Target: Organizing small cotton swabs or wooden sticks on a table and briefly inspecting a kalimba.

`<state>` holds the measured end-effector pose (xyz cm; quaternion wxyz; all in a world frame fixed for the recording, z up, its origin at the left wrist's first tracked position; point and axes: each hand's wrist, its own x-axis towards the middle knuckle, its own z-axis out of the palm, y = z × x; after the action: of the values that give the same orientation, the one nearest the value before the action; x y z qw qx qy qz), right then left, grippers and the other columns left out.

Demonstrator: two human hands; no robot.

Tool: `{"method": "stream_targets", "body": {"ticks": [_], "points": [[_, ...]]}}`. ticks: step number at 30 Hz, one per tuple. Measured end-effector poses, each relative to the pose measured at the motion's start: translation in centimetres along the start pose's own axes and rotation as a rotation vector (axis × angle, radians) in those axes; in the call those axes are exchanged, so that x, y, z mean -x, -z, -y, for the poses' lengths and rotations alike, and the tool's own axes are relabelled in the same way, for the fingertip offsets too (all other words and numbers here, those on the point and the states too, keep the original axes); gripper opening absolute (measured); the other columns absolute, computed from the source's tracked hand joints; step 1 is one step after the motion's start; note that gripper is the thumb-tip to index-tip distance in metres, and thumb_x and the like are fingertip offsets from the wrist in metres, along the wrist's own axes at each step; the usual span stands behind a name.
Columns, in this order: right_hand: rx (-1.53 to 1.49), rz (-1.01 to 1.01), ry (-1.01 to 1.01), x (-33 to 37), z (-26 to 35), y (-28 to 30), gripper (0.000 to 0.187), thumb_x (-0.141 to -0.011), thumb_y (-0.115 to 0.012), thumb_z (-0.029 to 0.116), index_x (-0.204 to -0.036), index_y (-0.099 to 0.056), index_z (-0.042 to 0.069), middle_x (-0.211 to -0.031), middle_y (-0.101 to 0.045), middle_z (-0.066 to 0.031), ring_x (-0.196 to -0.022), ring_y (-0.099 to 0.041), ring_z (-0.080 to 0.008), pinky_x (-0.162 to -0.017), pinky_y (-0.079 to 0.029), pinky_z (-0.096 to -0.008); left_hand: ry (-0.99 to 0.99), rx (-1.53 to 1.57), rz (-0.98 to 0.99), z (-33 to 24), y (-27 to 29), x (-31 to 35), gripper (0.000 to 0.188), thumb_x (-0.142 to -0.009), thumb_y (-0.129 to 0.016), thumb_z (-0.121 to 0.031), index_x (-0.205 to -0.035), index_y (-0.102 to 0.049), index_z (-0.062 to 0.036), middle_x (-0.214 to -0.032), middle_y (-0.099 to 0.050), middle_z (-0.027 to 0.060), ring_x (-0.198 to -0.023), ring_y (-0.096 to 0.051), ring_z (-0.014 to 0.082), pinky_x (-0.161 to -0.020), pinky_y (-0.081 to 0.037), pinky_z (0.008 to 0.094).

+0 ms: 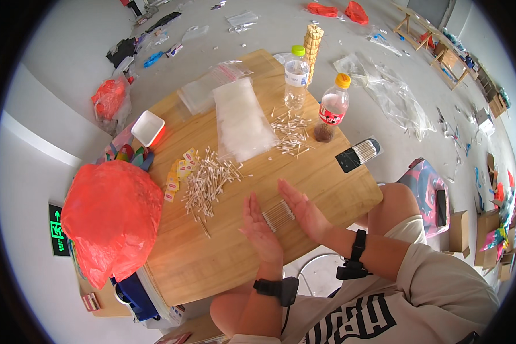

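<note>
On wooden table [223,264], hands [281,221] flat, flanking cotton swabs [278,215]

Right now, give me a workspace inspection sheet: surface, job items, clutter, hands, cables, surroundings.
Surface: wooden table, bare at the near edge.
Job's things: small row of cotton swabs squared up between the two palms; big loose swab pile; second scatter of swabs.
Clutter: stack of clear bags, two bottles, white box, yellow packets, red plastic bag.
Grippers: left hand and right hand flat and open, edges on the table, flanking the row.
Cables: nothing seen.
Surroundings: floor littered with plastic wrap and scraps.
</note>
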<state>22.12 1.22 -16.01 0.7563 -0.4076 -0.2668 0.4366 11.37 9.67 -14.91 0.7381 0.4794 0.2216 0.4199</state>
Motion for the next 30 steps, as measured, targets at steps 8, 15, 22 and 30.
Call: {"method": "stream_targets", "body": {"ticks": [8,15,22,30], "points": [[0.096,-0.013,-0.008,0.3,0.2,-1.2,0.071,-0.111,-0.031,0.045,-0.166,-0.015,0.002,-0.174,-0.011,-0.0125,-0.161,-0.008,-0.0258,-0.131,-0.003,-0.0397,-0.017,-0.009,-0.038,0.2,-0.4,0.2,0.090,-0.106,-0.016,-0.068,-0.159,-0.025,0.0037,-0.163,-0.035,0.0247,-0.154,-0.028,0.0318,-0.129,-0.014,0.0439],[0.164,0.010,-0.029,0.2,0.4,-1.2,0.071,-0.112,-0.028,0.045,-0.166,-0.014,0.001,-0.175,-0.012,-0.0120,-0.161,-0.007,-0.0249,-0.130,-0.002,-0.0384,-0.021,0.017,-0.023,0.4,0.0,0.1,0.091,-0.104,-0.018,-0.072,-0.160,-0.025,0.0004,-0.164,-0.035,0.0223,-0.155,-0.027,0.0290,-0.129,-0.011,0.0429],[-0.019,-0.138,-0.064,0.7,2.3,-1.0,0.065,-0.113,-0.032,0.038,-0.165,-0.019,0.001,-0.174,-0.016,-0.0097,-0.160,-0.014,-0.0218,-0.130,-0.008,-0.0364,0.049,0.290,-0.100,0.3,2.0,-0.5,0.076,-0.110,-0.026,-0.057,-0.155,-0.034,0.0032,-0.159,-0.042,0.0229,-0.151,-0.035,0.0322,-0.128,-0.022,0.0437],[1.911,0.424,0.217,5.2,6.3,-1.1,0.070,-0.097,-0.058,0.025,-0.157,-0.035,-0.003,-0.167,-0.031,-0.0193,-0.156,-0.029,-0.0341,-0.126,-0.022,-0.0504,-0.223,-1.270,0.416,-4.2,1.4,-1.4,0.061,-0.103,-0.047,-0.018,-0.156,-0.034,0.0075,-0.161,-0.039,0.0240,-0.153,-0.030,0.0433,-0.126,-0.022,0.0524]]}}
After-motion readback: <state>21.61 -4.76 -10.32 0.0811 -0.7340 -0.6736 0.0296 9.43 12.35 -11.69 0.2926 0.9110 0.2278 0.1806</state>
